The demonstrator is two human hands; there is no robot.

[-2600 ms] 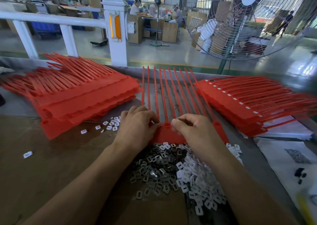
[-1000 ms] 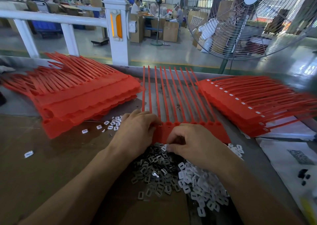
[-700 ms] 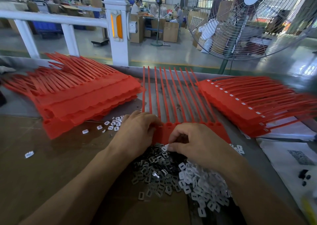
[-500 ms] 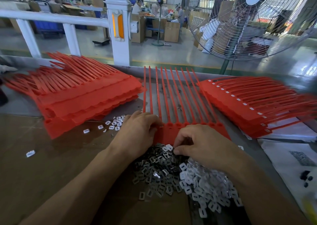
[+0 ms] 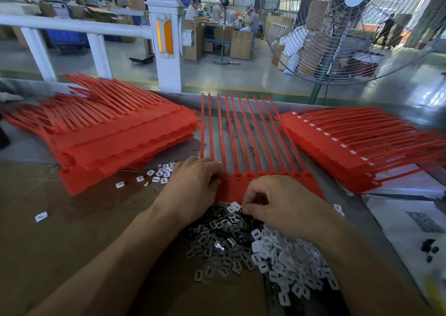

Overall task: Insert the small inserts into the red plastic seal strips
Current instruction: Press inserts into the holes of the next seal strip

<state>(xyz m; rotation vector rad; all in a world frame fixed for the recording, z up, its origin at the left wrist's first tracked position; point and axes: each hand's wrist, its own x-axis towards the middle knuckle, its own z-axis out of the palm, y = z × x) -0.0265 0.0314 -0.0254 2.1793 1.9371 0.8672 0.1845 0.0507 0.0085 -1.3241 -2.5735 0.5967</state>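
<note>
Stack of red seal strips (image 5: 115, 134) far left on worktop (image 5: 60, 231). Left hand (image 5: 193, 185) presses curled fingers on left end of centre strip comb (image 5: 272, 183). Right hand (image 5: 282, 204) pinches, apparently, white insert (image 5: 235, 205) above insert pile (image 5: 253, 245). Finished stack (image 5: 350, 144) far right.

1. Two bare forearms enter from the lower edge of the frame, no sleeves showing.
2. The left hand (image 5: 193, 185) wears no glove, ring or watch.
3. The right hand (image 5: 282, 204) is likewise ungloved, its wrist bare.
</note>
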